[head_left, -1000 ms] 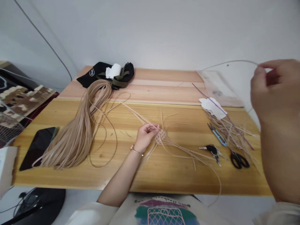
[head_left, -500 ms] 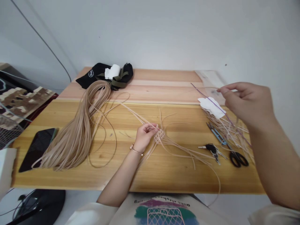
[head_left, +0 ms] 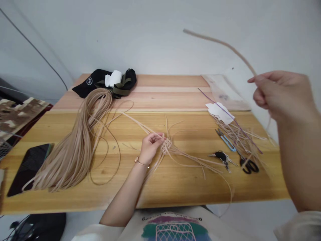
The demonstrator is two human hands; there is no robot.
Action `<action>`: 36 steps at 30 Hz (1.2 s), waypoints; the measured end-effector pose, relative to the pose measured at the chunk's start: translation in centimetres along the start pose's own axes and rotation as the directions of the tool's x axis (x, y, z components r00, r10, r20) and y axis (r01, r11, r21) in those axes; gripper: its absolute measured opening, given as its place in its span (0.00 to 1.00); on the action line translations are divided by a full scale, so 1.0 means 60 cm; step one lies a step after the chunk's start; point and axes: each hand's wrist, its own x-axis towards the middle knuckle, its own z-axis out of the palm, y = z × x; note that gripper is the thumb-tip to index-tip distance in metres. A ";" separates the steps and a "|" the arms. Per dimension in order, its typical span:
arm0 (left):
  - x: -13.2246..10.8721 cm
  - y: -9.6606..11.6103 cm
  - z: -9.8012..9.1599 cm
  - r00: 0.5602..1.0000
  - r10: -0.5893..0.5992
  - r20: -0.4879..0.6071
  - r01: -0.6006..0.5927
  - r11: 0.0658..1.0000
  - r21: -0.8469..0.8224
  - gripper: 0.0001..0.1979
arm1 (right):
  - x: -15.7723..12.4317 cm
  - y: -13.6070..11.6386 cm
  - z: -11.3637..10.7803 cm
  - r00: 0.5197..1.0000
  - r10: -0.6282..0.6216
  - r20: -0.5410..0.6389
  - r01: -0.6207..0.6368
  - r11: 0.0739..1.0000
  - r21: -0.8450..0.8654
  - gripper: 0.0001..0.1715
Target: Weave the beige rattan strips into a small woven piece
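Note:
A small woven piece [head_left: 166, 146] of beige strands lies on the wooden table, its loose ends fanning out on several sides. My left hand [head_left: 150, 148] pinches its upper left edge, thumb against the fingers. Raised high on the right, my right hand [head_left: 283, 92] is closed on a long beige strand [head_left: 227, 45]. The strand's free end curves up and left against the wall, and its other part hangs behind the wrist. A large bundle of beige strands [head_left: 80, 144] rests to the left of my left hand.
Scissors [head_left: 248, 165], keys [head_left: 222, 157], blue thread snips [head_left: 227, 140], cut strands [head_left: 244, 139], a purple strand [head_left: 218, 104] and white paper [head_left: 220, 113] lie at right. A phone [head_left: 27, 167] sits at left. Behind are a black bag [head_left: 94, 82] and a clear plastic bag [head_left: 223, 90].
My right hand has risen and moved right with the strand, whose end now stands up in the air. My left hand keeps its pinch on the woven piece. The view has shifted slightly.

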 end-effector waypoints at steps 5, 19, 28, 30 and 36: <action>0.003 -0.008 0.001 0.999 -0.006 -0.034 0.005 1.000 -0.023 0.14 | 0.036 0.026 -0.020 0.996 0.088 0.000 -0.088 0.996 -0.011 0.12; 0.114 0.018 0.006 0.997 0.021 -0.080 -0.010 0.991 0.132 0.13 | 0.070 0.059 -0.025 0.940 0.327 0.098 -0.338 0.933 0.125 0.08; 0.117 -0.004 0.001 0.992 0.043 -0.115 -0.010 0.961 0.276 0.14 | 0.045 0.093 -0.044 0.921 0.310 0.235 -0.365 0.898 0.245 0.08; 0.118 -0.005 -0.006 0.991 0.055 -0.121 -0.013 0.947 0.322 0.15 | 0.039 0.092 -0.047 0.919 0.317 0.235 -0.373 0.891 0.259 0.08; 0.049 0.041 -0.036 0.967 0.177 -0.185 -0.059 0.856 0.514 0.14 | -0.003 0.056 -0.090 0.946 0.254 0.201 -0.303 0.913 0.272 0.06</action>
